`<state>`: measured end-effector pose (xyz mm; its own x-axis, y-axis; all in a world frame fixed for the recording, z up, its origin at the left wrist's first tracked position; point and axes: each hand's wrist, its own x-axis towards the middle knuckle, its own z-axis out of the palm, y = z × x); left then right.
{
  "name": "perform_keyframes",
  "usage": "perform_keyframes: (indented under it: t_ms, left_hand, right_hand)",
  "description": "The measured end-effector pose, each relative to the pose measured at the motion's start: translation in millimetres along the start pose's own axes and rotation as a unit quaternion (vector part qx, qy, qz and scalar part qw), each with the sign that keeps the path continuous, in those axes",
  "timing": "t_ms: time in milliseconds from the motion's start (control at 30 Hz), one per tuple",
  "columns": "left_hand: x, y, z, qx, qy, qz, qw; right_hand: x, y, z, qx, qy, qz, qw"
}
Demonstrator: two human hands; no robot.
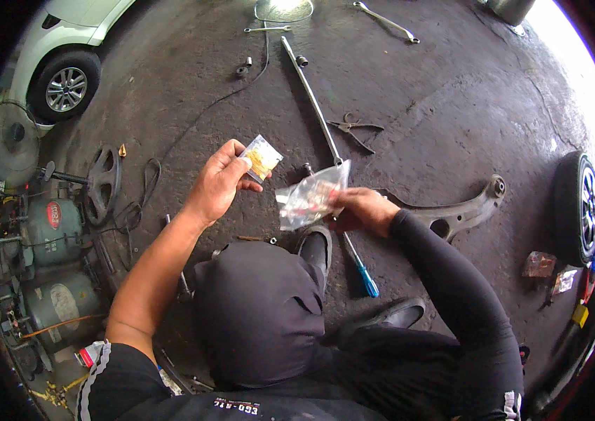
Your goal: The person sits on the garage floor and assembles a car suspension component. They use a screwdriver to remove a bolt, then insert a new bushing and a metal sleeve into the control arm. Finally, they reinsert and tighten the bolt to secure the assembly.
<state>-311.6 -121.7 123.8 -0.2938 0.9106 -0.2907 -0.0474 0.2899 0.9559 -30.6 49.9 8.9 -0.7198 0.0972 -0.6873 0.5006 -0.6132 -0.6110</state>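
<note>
Fingers of the left hand (220, 179) are closed in a pinch on a small, flat, clear plastic packet with yellow contents (261, 158), the thumb on its upper face and the other fingers curled around its lower edge. The packet is nearly square and tilted, one corner pointing away from the body, so it offers no clear long axis. Fingers of the right hand (364, 210) are gathered on the right edge of a larger, crumpled bag of clear plastic (311, 198) (what it contains is hard to make out through the glare, though a reddish patch shows).

The relation that seems to count is the narrow gap between the two pieces of plastic: the bag lies to the right of the packet and a little nearer the body, the two close but apart. The bag's longer direction slants from upper right down to lower left, bringing its left edge near the left fingertips. The left hand is plainly the nearer to the packet, the right hand to the bag.

Beyond the bag, a long, straight silver metal bar (311, 98) lies on the dark grey concrete floor (437, 140), its lower end just by the bag's upper corner.
</note>
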Motion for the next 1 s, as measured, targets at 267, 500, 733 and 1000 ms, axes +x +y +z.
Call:
perform_keyframes:
  t_ms: [267, 500, 733, 1000]
  left_hand:
    - [-3, 3, 15, 0.006, -0.039, -0.014, 0.999]
    - [-2, 16, 38, 0.133, -0.028, 0.011, 0.991]
    - [2, 22, 47, 0.180, -0.013, 0.006, 0.984]
    - [-4, 15, 52, 0.305, -0.014, 0.090, 0.948]
  right_hand:
    - [-12, -50, 41, -0.110, 0.010, -0.268, 0.957]
    - [-21, -66, 52, -0.117, 0.008, -0.288, 0.950]
    - [-15, -60, 49, -0.194, 0.055, -0.345, 0.917]
    - [-18, -51, 53, -0.344, 0.094, -0.403, 0.843]
